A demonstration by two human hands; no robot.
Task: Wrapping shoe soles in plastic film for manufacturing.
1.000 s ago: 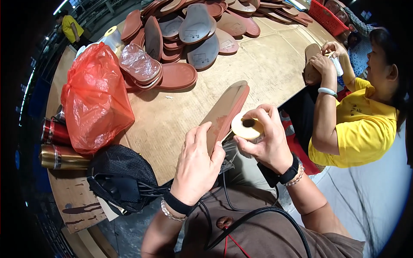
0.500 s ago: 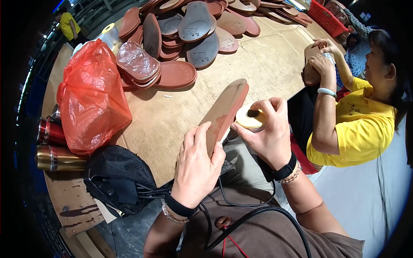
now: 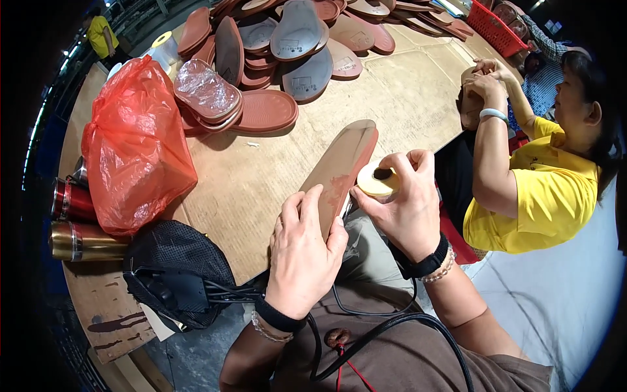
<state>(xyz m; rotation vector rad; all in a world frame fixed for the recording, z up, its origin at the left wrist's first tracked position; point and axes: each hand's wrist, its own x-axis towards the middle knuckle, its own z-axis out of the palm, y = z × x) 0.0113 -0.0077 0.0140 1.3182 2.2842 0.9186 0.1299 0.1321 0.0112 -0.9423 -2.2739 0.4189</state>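
Note:
A reddish-brown shoe sole (image 3: 341,160) with a greyish upper face stands tilted on its edge before me. My left hand (image 3: 302,245) is closed around its near end, fingers on the greyish face and thumb at the edge. Close to the sole's right side, my right hand (image 3: 408,202) grips a roll of tape (image 3: 377,181), pale yellow with a dark core. Thumb and fingers pinch the roll from the right. The sole's underside and the palm of my left hand are hidden.
Soles (image 3: 294,39) lie heaped at the back of the cardboard-covered table (image 3: 248,189). Leftward are a red plastic bag (image 3: 137,144), a gold flask (image 3: 88,240) and a black mesh bag (image 3: 179,268) with cables. At right, a co-worker in yellow (image 3: 542,196) handles another sole. A red basket (image 3: 496,29) stands far right.
My left hand has shifted slightly right along with the sole's near end. My right hand keeps its grip on the tape roll. The co-worker's hands have moved over their sole.

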